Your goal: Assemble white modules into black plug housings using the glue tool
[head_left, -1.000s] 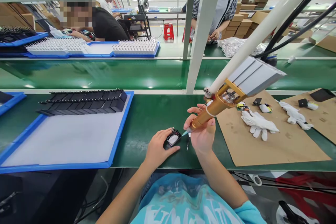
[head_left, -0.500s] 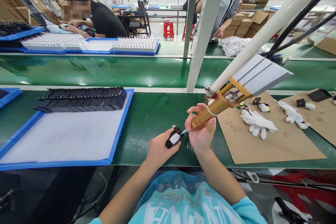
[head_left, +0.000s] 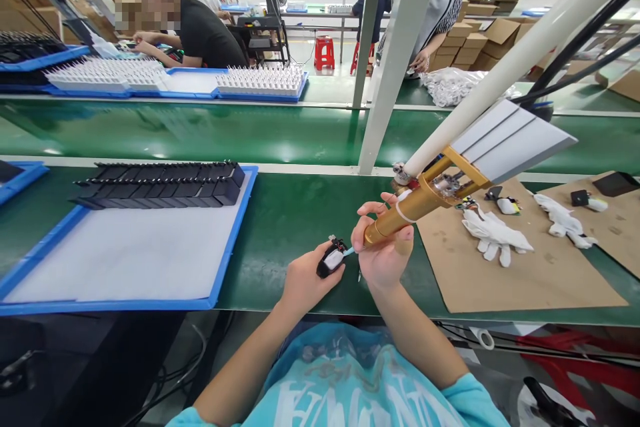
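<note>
Over the green bench, my left hand (head_left: 306, 282) grips a small black plastic housing (head_left: 325, 271) with a white block and wires inside. My right hand (head_left: 383, 253) is wrapped round the gold barrel of a glue gun (head_left: 395, 219), which hangs tilted from a thick white tube (head_left: 465, 70). Its thin pale-blue nozzle (head_left: 349, 251) points left and meets the edge of the housing near the wires. Whether glue is coming out cannot be seen. A slim metal tool lies on the bench between my hands, mostly hidden.
To the left, a blue-rimmed tray (head_left: 233, 240) holds rows of black housings (head_left: 165, 187). At right, white gloves (head_left: 495, 237) and small electronic parts rest on brown cardboard (head_left: 470, 290). A metal post (head_left: 383, 80) rises behind the bench. Co-workers sit and stand beyond it.
The view has shifted slightly. Both hands keep their holds, and the nozzle stays at the housing, which has turned a little at most.
</note>
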`<state>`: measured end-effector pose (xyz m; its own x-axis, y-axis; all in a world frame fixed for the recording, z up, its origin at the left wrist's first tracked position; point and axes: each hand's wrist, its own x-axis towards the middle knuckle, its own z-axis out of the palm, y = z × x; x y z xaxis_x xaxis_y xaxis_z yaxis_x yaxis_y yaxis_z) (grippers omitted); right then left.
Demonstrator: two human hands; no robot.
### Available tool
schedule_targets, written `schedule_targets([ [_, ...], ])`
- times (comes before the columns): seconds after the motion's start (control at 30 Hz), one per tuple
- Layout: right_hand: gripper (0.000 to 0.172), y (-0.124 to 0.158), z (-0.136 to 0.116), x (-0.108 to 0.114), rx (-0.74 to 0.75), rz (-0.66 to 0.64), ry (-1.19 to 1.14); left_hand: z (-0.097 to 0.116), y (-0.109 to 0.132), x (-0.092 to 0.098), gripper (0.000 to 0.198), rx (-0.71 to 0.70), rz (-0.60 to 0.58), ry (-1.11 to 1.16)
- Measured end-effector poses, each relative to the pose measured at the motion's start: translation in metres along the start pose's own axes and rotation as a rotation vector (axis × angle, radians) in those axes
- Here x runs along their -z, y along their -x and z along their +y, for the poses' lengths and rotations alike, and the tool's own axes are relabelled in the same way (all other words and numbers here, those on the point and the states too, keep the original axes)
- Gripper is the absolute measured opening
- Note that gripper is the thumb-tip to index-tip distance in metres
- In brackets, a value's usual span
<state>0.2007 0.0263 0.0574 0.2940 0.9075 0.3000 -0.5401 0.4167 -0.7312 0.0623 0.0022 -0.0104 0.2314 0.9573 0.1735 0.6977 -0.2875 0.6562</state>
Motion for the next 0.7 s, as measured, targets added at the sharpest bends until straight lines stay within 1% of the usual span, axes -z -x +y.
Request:
schedule_targets([
  [0.1, 0.047, 0.0, 0.001, -0.005, -0.004, 0.005, 0.011, 0.0, -0.002, -0.006, 0.04, 0.011, -0.006, 0.016],
  [0.2, 0.05, 0.001, 0.003, -0.009, -0.009, 0.006, 0.024, 0.002, -0.003, -0.013, 0.04, -0.006, -0.011, 0.086],
  [0.3, 0.05, 0.002, 0.004, -0.012, -0.014, -0.004, 0.023, 0.004, -0.005, -0.017, 0.041, -0.04, 0.011, 0.165],
  [0.37, 0.047, 0.003, 0.004, -0.012, -0.012, -0.016, 0.026, 0.004, -0.005, -0.019, 0.041, -0.054, 0.03, 0.2],
  [0.53, 0.039, 0.004, 0.004, -0.012, 0.013, -0.049, -0.015, 0.004, -0.005, -0.019, 0.04, -0.077, 0.061, 0.24],
  [0.7, 0.044, 0.004, 0.005, -0.013, 0.004, -0.03, -0.054, 0.003, -0.006, -0.015, 0.04, -0.095, 0.035, 0.188],
])
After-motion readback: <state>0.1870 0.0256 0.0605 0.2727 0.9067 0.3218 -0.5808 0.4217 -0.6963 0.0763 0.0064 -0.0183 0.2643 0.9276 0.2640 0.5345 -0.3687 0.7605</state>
